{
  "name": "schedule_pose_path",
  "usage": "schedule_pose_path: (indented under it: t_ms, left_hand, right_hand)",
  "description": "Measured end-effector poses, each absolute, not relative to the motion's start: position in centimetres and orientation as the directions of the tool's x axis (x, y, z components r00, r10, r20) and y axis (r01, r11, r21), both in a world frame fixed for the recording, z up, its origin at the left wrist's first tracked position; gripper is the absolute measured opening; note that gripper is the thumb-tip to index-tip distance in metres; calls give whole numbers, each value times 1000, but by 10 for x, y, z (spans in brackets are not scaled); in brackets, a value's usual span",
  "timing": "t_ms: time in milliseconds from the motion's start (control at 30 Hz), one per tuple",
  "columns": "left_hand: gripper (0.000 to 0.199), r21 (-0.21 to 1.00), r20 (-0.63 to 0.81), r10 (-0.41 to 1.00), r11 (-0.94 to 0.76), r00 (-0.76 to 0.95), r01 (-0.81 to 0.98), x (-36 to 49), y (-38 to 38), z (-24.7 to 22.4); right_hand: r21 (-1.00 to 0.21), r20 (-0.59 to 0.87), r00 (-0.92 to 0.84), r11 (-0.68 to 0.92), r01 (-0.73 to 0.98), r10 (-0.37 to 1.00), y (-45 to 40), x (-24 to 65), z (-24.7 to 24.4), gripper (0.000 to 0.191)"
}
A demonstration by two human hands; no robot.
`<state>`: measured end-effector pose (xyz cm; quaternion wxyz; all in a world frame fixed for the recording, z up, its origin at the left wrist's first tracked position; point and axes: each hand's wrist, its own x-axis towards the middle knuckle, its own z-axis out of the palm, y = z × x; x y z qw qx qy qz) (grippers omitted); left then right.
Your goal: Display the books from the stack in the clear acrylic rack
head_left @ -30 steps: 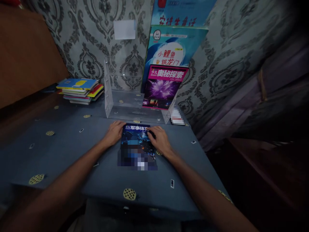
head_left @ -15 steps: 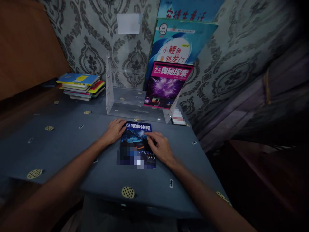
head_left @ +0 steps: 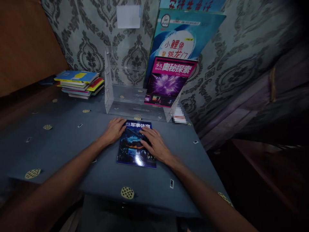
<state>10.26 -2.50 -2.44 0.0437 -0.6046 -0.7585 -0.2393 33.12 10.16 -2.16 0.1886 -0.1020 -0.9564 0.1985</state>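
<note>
A dark blue book (head_left: 130, 154) with white characters across its top lies flat on the patterned tablecloth, its cover facing up. My left hand (head_left: 114, 130) rests at its upper left edge, fingers extended and touching the corner. Across the right side of the cover spreads my right hand (head_left: 155, 145), fingers apart and reaching toward the middle. It hides part of the title and the right edge. Just beyond the book stands a clear acrylic rack (head_left: 135, 109), with a pink and purple book (head_left: 166, 82) leaning in its right part.
Behind the pink book stand a tall teal book (head_left: 183, 29) and another blue one. A stack of books (head_left: 77, 83) sits at the back left. A small pixelated white item (head_left: 180, 115) lies right of the rack. The table (head_left: 101, 180) ends at a front edge.
My right hand has moved slightly left and its fingers have spread flatter over the cover. My left hand stays at the book's left edge. The view has shifted slightly.
</note>
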Motion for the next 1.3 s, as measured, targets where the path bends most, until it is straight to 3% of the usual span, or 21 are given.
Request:
schedule_pose_path:
  t_ms: [300, 500, 833, 1167, 1300]
  left_hand:
    - [36, 359, 317, 910, 147, -268, 922, 100, -26, -22]
    - [36, 356, 311, 911, 151, -269, 922, 101, -27, -19]
    - [37, 354, 304, 917, 145, -260, 924, 99, -28, -20]
    - [38, 340, 306, 920, 137, -247, 930, 101, -29, -18]
    - [39, 342, 318, 917, 124, -239, 932, 101, -29, -19]
  right_hand:
    - [-391, 258, -881, 877, 280, 396, 124, 327, -22, 49]
    - [-372, 293, -874, 888, 269, 387, 128, 325, -26, 47]
    - [-345, 227, -902, 896, 278, 367, 124, 332, -22, 51]
    - [-364, 129, -948, 903, 228, 291, 129, 340, -14, 82]
    - [-360, 138, -947, 905, 225, 290, 127, 340, -14, 81]
